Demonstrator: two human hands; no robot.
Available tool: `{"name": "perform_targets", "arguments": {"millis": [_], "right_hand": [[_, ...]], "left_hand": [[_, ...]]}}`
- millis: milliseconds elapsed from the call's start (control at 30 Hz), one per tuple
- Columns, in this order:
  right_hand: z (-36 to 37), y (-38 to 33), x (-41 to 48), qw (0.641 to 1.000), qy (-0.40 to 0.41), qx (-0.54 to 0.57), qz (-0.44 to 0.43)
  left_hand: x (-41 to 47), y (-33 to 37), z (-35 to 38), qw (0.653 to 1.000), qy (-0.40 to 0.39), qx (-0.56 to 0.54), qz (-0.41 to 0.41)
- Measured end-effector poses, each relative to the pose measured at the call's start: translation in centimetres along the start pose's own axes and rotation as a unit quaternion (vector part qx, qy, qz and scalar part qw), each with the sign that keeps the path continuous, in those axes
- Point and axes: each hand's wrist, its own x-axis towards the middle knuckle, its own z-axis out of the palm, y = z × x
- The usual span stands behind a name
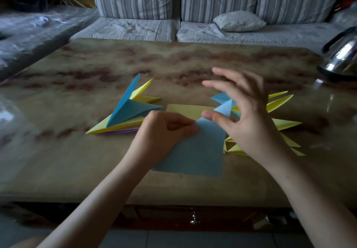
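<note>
A blue paper sheet lies tilted in front of me, its far end lifted off the marble table. My left hand pinches the sheet's left edge with curled fingers. Above its far right corner hovers my right hand, fingers spread, the thumb near the sheet's raised tip; contact is unclear. A flat yellow sheet lies just behind the blue one.
A pile of folded blue and yellow pieces on purple paper lies to the left. More pointed yellow and blue pieces lie under and beyond my right hand. A steel kettle stands far right. A striped sofa is behind the table.
</note>
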Motion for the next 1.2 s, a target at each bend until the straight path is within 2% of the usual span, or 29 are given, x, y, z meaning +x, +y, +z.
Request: {"name": "perform_targets", "arguments": {"millis": [67, 167, 300, 367, 467, 533, 700, 933, 1133, 1200], "right_hand": [[0.5, 0.1, -0.1, 0.999, -0.049, -0.016, 0.0], [0.3, 0.2, -0.2, 0.992, -0.112, 0.032, 0.052], [-0.4, 0.2, -0.2, 0.978, -0.155, 0.104, 0.097], [-0.3, 0.3, -0.3, 0.969, -0.183, 0.108, 0.125], [-0.2, 0.8, -0.5, 0.966, -0.173, 0.091, 0.172], [-0.4, 0.9, -0.5, 0.968, -0.169, 0.083, 0.167], [0.0, 0.2, -0.9, 0.98, -0.171, 0.049, 0.094], [0.9, 0.3, -0.7, 0.971, -0.205, 0.067, 0.1], [0.1, 1.1, -0.6, 0.949, -0.249, 0.137, 0.138], [-0.1, 1.4, -0.7, 0.949, -0.251, 0.129, 0.144]], "left_hand": [[0.0, 0.0, 0.1, 0.999, -0.029, 0.024, 0.005], [-0.1, 0.2, 0.0, 0.998, -0.044, 0.031, 0.018], [0.0, 0.1, -0.1, 0.997, -0.073, 0.033, 0.017], [0.2, 0.0, -0.1, 0.996, -0.076, 0.052, 0.013], [0.3, -0.3, -0.6, 0.997, -0.051, 0.064, 0.01], [0.3, -0.4, -0.9, 0.997, -0.045, 0.066, 0.015], [0.2, -0.4, -0.5, 0.993, -0.062, 0.086, 0.042], [0.3, 0.0, -1.0, 0.991, -0.065, 0.102, 0.065], [0.4, 0.4, -2.3, 0.991, -0.084, 0.101, 0.03], [0.5, 0.4, -2.8, 0.99, -0.08, 0.111, 0.022]]}}
